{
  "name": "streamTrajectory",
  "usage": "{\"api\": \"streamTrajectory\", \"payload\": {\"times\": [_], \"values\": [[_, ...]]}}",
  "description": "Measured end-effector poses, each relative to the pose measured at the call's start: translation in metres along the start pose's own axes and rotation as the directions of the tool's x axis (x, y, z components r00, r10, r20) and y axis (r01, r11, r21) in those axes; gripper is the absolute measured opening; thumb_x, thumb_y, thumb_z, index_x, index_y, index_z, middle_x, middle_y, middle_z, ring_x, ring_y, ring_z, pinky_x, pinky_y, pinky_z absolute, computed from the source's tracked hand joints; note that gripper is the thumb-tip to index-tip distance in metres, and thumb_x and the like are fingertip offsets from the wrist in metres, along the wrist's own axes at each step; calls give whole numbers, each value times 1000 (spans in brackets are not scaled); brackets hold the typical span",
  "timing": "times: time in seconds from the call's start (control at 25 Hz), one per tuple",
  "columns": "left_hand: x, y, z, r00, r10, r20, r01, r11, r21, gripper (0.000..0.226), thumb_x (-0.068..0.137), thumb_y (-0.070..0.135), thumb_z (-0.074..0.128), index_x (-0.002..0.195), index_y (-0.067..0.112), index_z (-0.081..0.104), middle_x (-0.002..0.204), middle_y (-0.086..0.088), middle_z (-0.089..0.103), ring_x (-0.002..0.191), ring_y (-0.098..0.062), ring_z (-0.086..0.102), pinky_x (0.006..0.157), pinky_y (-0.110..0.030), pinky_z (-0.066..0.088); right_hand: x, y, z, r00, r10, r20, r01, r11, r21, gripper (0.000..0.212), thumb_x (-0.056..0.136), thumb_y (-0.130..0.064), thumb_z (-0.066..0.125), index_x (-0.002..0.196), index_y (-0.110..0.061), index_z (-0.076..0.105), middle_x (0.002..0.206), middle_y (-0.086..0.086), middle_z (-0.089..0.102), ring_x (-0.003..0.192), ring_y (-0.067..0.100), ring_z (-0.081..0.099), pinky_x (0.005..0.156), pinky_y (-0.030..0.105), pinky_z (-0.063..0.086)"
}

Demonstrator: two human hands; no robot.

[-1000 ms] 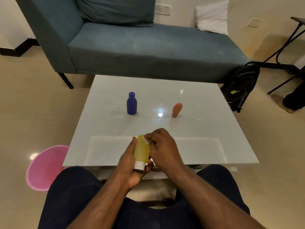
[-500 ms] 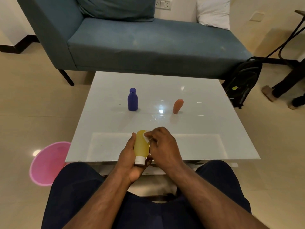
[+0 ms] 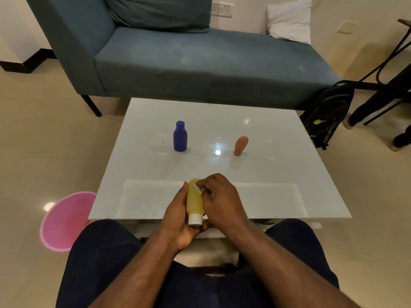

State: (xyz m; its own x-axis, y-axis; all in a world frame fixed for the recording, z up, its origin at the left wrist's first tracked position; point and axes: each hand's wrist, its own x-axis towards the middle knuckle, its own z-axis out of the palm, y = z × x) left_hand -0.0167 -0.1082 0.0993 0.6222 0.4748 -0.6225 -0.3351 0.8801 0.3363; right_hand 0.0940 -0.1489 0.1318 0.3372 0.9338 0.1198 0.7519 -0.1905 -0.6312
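My left hand point(image 3: 178, 221) grips a yellow squeeze bottle point(image 3: 194, 202) with a white cap pointing toward me, held over the near edge of the white glossy table point(image 3: 278, 174). My right hand point(image 3: 219, 198) pinches a small white piece point(image 3: 198, 187) against the bottle's far end. A dark blue bottle point(image 3: 180, 136) stands upright on the table at centre left. A small orange bottle point(image 3: 240, 145) stands tilted at centre right.
A teal sofa point(image 3: 200, 58) with a white pillow point(image 3: 289, 20) runs behind the table. A pink bin point(image 3: 64, 221) sits on the floor at left. A black backpack point(image 3: 327, 112) leans by the sofa's right end, near another person's legs point(image 3: 378, 103).
The hands and yellow bottle keep their pose. The view has tilted slightly, and the person's legs at right have shifted.
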Motion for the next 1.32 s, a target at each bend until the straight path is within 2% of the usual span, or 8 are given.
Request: {"api": "streamTrajectory", "payload": {"times": [0.28,0.48,0.64,0.76,0.88,1.04,1.16,1.32], "values": [[0,1,-1,998,62,17,-63,998,22,53,100,61,38,131,30,68,131,-12,69,122,-32,65,92,-49,55,-26,-17,3,983,-167,82,177,974,-143,29,86,-12,58,113,-17,68,110,0,62,101,16,50,87,29,47],[-1,-3,2,996,82,-42,-73,982,175,66,93,73,33,109,22,70,88,-9,74,73,-23,69,58,-33,53,13,1,-1,997,-46,57,55,984,-171,31,88,-12,53,115,-16,66,109,3,59,102,21,51,86,27,43],[-2,-1,-2,997,80,-8,-78,989,126,74,92,76,26,123,25,70,120,-10,74,104,-27,74,87,-48,55,-20,-15,11,976,-185,111,209,937,-279,32,78,-10,64,108,-18,68,105,-2,58,97,15,46,82,28,47],[0,-2,-1,997,75,0,-74,991,111,77,92,76,25,128,24,68,122,-12,73,109,-29,72,86,-47,55,-16,-9,5,967,-213,137,244,931,-272,32,77,-10,67,108,-18,68,105,-1,59,95,16,49,80,25,46],[0,-5,1,996,87,-26,-82,988,131,75,92,76,28,123,22,69,109,-12,76,94,-27,75,72,-43,59,5,-1,-2,989,-124,86,141,962,-233,31,85,-13,61,116,-18,65,111,2,59,101,19,50,83,24,40],[-2,-1,-2,996,92,3,-92,990,104,74,93,76,25,130,27,67,125,-11,72,112,-29,71,90,-49,55,-19,-17,7,977,-182,113,206,943,-262,33,81,-10,63,112,-19,67,108,-2,59,98,15,48,81,25,45],[1,3,-6,997,83,5,-83,992,97,73,92,77,22,130,35,67,128,-7,71,114,-27,70,85,-46,58,-36,-20,6,963,-228,146,253,950,-184,29,79,-5,64,105,-16,71,100,-1,62,93,15,49,78,28,48],[3,-1,-3,996,79,40,-81,996,30,66,98,68,28,137,28,62,132,-11,68,122,-32,65,97,-52,51,-11,-5,2,989,-121,80,132,980,-150,27,87,-15,60,112,-16,68,109,3,63,101,18,53,88,31,47]]}}
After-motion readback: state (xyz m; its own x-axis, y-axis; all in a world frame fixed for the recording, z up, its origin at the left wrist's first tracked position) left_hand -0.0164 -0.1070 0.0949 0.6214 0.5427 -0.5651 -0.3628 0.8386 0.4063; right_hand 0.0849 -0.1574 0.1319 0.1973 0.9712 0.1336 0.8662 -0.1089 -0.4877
